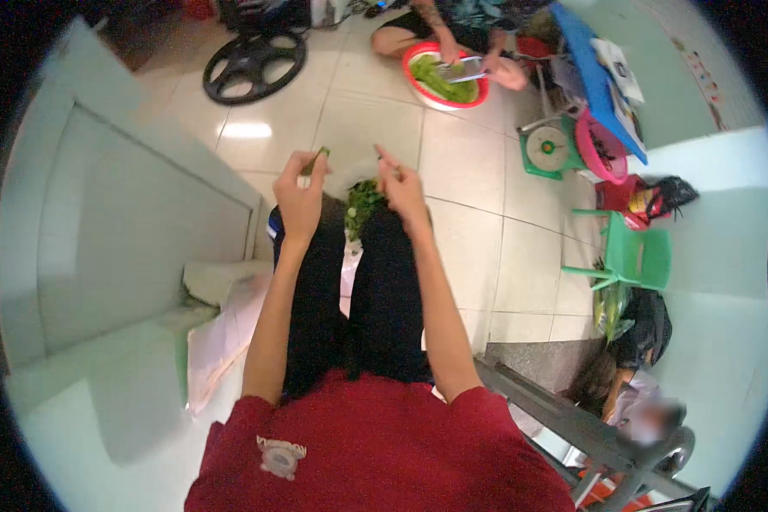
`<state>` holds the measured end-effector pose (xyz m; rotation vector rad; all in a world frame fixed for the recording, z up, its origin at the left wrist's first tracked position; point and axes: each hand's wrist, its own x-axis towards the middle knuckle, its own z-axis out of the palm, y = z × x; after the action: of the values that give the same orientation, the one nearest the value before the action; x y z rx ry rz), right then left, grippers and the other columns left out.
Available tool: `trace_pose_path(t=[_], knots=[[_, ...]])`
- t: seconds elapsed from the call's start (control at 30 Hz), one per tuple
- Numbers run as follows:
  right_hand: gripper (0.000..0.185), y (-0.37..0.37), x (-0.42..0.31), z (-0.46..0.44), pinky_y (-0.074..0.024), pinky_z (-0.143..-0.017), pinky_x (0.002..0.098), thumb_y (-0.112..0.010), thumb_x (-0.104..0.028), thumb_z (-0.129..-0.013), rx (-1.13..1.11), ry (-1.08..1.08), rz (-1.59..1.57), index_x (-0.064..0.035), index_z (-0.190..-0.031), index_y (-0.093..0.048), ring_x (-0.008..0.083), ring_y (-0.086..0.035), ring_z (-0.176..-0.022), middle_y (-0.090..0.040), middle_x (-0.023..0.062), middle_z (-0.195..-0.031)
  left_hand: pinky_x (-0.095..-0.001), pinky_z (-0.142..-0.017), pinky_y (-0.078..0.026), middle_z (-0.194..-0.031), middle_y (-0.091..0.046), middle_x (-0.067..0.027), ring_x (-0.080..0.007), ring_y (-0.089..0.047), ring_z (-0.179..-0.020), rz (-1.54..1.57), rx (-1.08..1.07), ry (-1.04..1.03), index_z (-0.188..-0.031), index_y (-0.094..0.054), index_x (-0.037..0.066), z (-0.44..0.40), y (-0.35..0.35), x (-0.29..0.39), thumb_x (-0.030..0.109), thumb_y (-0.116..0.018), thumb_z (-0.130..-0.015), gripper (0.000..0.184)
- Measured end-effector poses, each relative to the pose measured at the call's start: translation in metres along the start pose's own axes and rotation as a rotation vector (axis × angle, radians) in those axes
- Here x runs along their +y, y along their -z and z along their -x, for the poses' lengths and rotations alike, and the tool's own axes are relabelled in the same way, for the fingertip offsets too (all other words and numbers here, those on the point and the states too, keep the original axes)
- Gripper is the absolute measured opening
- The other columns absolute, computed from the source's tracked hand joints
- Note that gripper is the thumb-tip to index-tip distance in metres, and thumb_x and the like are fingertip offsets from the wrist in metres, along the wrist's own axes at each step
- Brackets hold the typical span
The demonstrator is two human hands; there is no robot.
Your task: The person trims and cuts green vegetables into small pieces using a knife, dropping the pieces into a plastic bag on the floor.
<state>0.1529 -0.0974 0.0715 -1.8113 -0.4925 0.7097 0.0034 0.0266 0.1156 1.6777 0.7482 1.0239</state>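
My left hand [299,196] is raised above my left knee, its fingers closed around a short green vegetable piece [322,153]. My right hand [405,194] hovers over the right knee with the index finger pointing forward. Its other fingers are curled, and whatever they may grip is too small and blurred to name. Between my knees lies a heap of chopped greens [363,203], close beside the right hand. The container under the greens is mostly hidden by my legs.
Ahead, another person's hands work with a metal grater-like tool [462,70] over a red-rimmed basin [408,72] of greens. A steering wheel [254,66] lies on the tiles. To the right stand a scale [548,148], a pink basin [616,164] and a green chair [636,252].
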Motion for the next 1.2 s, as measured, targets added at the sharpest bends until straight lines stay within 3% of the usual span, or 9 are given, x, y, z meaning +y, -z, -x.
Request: trace_pose_path(t=[0.07, 0.1, 0.37, 0.53, 0.67, 0.77, 0.97, 1.03, 1.2], knots=[[0.047, 0.007, -0.02, 0.0, -0.0369, -0.051, 0.0211, -0.067, -0.041, -0.099, -0.027, -0.034, 0.048, -0.0218, -0.143, -0.063, 0.0038, -0.046, -0.053, -0.062, -0.0041, -0.072, -0.027, -0.071, -0.048, -0.078, -0.07, -0.0055, -0.0112, -0.064, -0.074, -0.022, 0.038, -0.034, -0.092, -0.067, -0.002, -0.002, 0.007, -0.013, 0.016, -0.069, -0.099, 0.019], [0.05, 0.008, -0.006, -0.011, -0.0514, -0.064, 0.0303, -0.07, -0.042, -0.096, 0.0, 0.087, 0.15, -0.0156, -0.139, -0.066, 0.0107, -0.064, -0.059, -0.069, 0.0075, -0.067, -0.027, -0.071, -0.049, -0.077, -0.07, -0.0057, -0.0111, -0.064, -0.073, 0.006, 0.038, -0.023, -0.092, -0.068, -0.002, -0.003, 0.007, -0.011, 0.015, -0.069, -0.099, 0.018], [0.046, 0.006, 0.008, -0.024, -0.0516, -0.064, 0.028, -0.074, -0.034, -0.092, 0.011, 0.056, 0.344, -0.0082, -0.129, -0.072, 0.012, -0.068, -0.059, -0.069, 0.0063, -0.06, -0.027, -0.067, -0.049, -0.075, -0.072, -0.0052, -0.0102, -0.065, -0.069, 0.016, 0.049, -0.025, -0.092, -0.069, 0.0, -0.005, 0.007, -0.011, 0.015, -0.069, -0.098, 0.016], [0.034, 0.0, 0.01, -0.026, -0.0572, -0.072, 0.0376, -0.072, -0.033, -0.09, 0.07, 0.059, 0.44, -0.0041, -0.108, -0.078, 0.0233, -0.073, -0.063, -0.072, 0.0121, -0.064, -0.0268, -0.067, -0.048, -0.075, -0.072, -0.0053, -0.0099, -0.064, -0.069, 0.058, 0.035, -0.002, -0.092, -0.069, 0.001, -0.005, 0.003, -0.011, 0.017, -0.069, -0.098, 0.018], [0.032, -0.003, 0.008, -0.024, -0.0532, -0.061, 0.03, -0.074, -0.029, -0.091, 0.091, 0.097, 0.419, -0.0005, -0.106, -0.076, 0.0139, -0.069, -0.056, -0.07, 0.0085, -0.062, -0.0267, -0.068, -0.047, -0.075, -0.072, -0.005, -0.0094, -0.064, -0.071, 0.031, 0.001, 0.008, -0.092, -0.069, 0.001, -0.004, 0.004, -0.009, 0.019, -0.069, -0.099, 0.019], [0.027, -0.006, 0.01, -0.022, -0.0575, -0.07, 0.0368, -0.074, -0.027, -0.09, 0.099, 0.136, 0.299, -0.0037, -0.103, -0.078, 0.0223, -0.074, -0.064, -0.073, 0.0137, -0.067, -0.0273, -0.069, -0.046, -0.075, -0.072, -0.0051, -0.0097, -0.063, -0.072, 0.024, -0.001, 0.026, -0.093, -0.069, 0.001, -0.004, 0.004, -0.01, 0.019, -0.068, -0.099, 0.019], [0.032, -0.007, -0.008, -0.009, -0.0539, -0.064, 0.0358, -0.075, -0.032, -0.091, 0.058, 0.126, 0.33, -0.005, -0.107, -0.078, 0.0197, -0.071, -0.062, -0.074, 0.0164, -0.074, -0.0292, -0.072, -0.047, -0.076, -0.072, -0.0059, -0.0126, -0.063, -0.071, -0.04, 0.027, 0.006, -0.094, -0.068, 0.001, -0.008, 0.003, -0.01, 0.018, -0.067, -0.1, 0.019], [0.034, -0.013, -0.006, -0.002, -0.0454, -0.057, 0.0318, -0.067, -0.036, -0.099, 0.139, 0.377, 0.362, -0.0065, -0.113, -0.077, 0.0132, -0.061, -0.057, -0.068, 0.007, -0.066, -0.0301, -0.072, -0.047, -0.079, -0.072, -0.0071, -0.015, -0.065, -0.073, -0.052, 0.003, -0.023, -0.094, -0.068, 0.001, -0.009, 0.004, -0.007, 0.017, -0.067, -0.099, 0.018], [0.04, -0.006, -0.02, 0.031, -0.0288, -0.052, 0.0267, -0.051, -0.037, -0.109, -0.126, 0.259, -0.096, -0.0071, -0.121, -0.074, 0.0062, -0.037, -0.055, -0.041, -0.0062, -0.061, -0.0311, -0.078, -0.048, -0.085, -0.072, -0.0074, -0.0186, -0.063, -0.078, -0.118, -0.068, -0.141, -0.099, -0.069, 0.002, -0.01, 0.004, -0.015, 0.013, -0.068, -0.097, 0.012]])
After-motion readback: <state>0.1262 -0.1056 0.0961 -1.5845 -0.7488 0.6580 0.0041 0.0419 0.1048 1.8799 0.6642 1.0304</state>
